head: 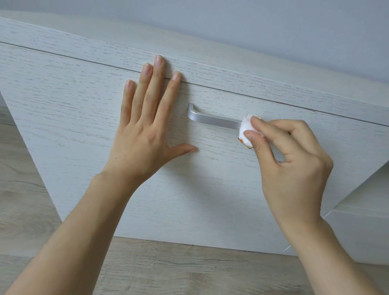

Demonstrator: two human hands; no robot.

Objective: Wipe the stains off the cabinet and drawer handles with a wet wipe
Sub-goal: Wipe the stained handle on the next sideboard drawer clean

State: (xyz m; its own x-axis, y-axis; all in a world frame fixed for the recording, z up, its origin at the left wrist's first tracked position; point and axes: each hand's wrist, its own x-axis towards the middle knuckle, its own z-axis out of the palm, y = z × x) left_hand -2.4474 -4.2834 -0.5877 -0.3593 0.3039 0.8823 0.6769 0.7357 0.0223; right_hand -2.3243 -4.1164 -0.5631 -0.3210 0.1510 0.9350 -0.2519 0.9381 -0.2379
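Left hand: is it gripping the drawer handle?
No: the left hand lies flat with straight fingers on the drawer front, beside the handle, not touching it.

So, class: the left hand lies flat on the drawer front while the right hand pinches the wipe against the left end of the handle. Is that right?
Not quite. The head view shows the right hand pinching the wipe against the handle's right end. The left hand does lie flat on the drawer front.
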